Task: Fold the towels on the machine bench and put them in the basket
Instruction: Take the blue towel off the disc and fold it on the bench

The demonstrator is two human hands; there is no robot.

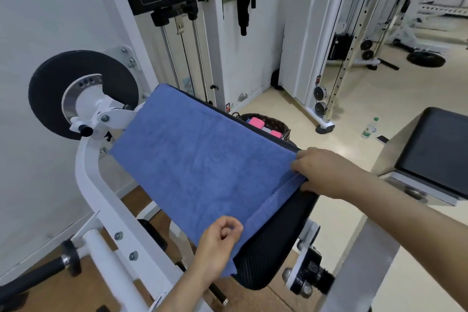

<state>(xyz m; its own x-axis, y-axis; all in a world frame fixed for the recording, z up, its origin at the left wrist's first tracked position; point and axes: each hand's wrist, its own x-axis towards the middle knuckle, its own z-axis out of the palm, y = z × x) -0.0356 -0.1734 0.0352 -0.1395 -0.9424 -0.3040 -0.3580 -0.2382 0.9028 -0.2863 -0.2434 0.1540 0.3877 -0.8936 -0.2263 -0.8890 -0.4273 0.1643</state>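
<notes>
A blue towel (200,162) lies spread flat over the black padded bench (273,248) of the white bicep/tricep machine. My left hand (220,240) pinches the towel's near edge with curled fingers at the lower corner. At the right end of that same edge, my right hand (326,172) grips the towel's corner, thumb under the cloth. A dark woven basket (285,126) stands on the floor behind the bench, holding folded pink and grey towels (263,126).
The machine's white frame (91,185) and black round disc (83,91) stand to the left. A second padded seat (435,149) is at the right. A plastic bottle (369,129) and a phone (382,139) lie on the floor beyond.
</notes>
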